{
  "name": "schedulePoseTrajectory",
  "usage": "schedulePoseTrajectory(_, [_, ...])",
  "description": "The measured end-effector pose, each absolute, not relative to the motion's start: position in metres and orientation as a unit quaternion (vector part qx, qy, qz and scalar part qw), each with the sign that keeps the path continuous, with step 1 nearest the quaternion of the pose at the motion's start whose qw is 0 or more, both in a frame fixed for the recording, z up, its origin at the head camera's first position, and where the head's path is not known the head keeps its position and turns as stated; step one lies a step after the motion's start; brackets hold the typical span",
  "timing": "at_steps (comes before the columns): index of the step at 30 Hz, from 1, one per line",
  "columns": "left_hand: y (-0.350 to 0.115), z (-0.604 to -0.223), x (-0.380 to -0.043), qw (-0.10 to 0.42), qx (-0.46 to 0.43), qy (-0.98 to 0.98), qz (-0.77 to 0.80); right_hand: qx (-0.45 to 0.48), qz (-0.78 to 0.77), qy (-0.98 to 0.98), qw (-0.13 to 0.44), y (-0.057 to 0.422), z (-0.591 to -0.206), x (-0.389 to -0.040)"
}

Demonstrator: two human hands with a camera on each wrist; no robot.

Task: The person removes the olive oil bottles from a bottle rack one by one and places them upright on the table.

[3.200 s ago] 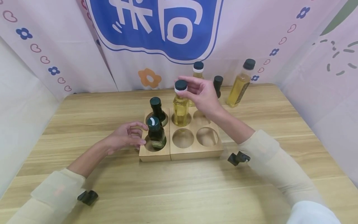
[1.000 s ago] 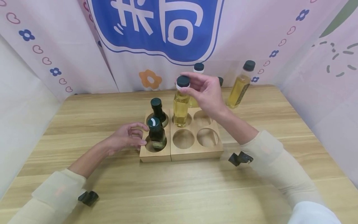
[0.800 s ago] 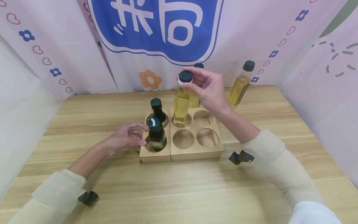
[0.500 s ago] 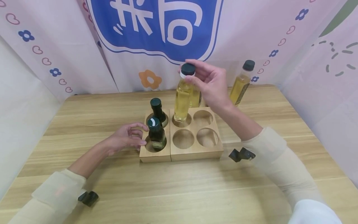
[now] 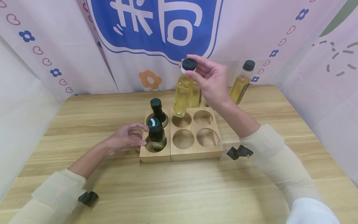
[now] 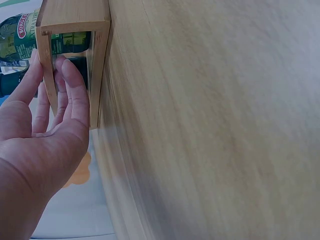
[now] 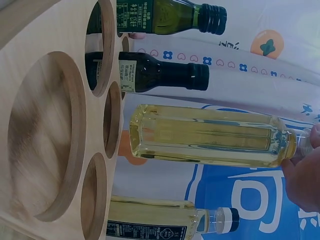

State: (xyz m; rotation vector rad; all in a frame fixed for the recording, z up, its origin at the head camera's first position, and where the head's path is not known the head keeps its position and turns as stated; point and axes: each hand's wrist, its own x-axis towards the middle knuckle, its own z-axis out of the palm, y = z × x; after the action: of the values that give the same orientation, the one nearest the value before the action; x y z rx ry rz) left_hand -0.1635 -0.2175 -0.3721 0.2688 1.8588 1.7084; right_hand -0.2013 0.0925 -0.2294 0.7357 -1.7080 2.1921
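My right hand (image 5: 213, 82) pinches a clear bottle of pale yellow oil (image 5: 183, 93) by its neck, just under the dark cap. The bottle hangs slightly tilted, its base close over the back-left hole of a wooden four-hole holder (image 5: 195, 151). My left hand (image 5: 123, 137) grips the left edge of a narrower two-hole wooden holder (image 5: 155, 158); in the left wrist view, fingertips reach into its open end. Two dark green bottles stand in that holder: the front one (image 5: 157, 137) has a green cap, and the slim back one (image 5: 157, 109) is darker.
Behind the four-hole holder stands another yellow oil bottle (image 5: 195, 95), partly hidden by the held one. A third yellow bottle (image 5: 241, 84) is at the back right of the wood-grain table (image 5: 179, 193). A printed cloth (image 5: 179, 28) hangs behind.
My right hand has raised the oil bottle up from low at the back-left hole, slightly rightward, tilting it. A dark bottle seen earlier behind that hand is now hidden. The left hand stays put.
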Motion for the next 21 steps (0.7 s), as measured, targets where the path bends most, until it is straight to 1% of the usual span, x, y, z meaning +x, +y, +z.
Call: schedulePoseTrajectory(21, [-0.218, -0.373, -0.163, 0.295, 0.103, 0.698, 0.644, 0.233, 0.775, -0.567, 0.153, 0.086, -0.232, -0.22])
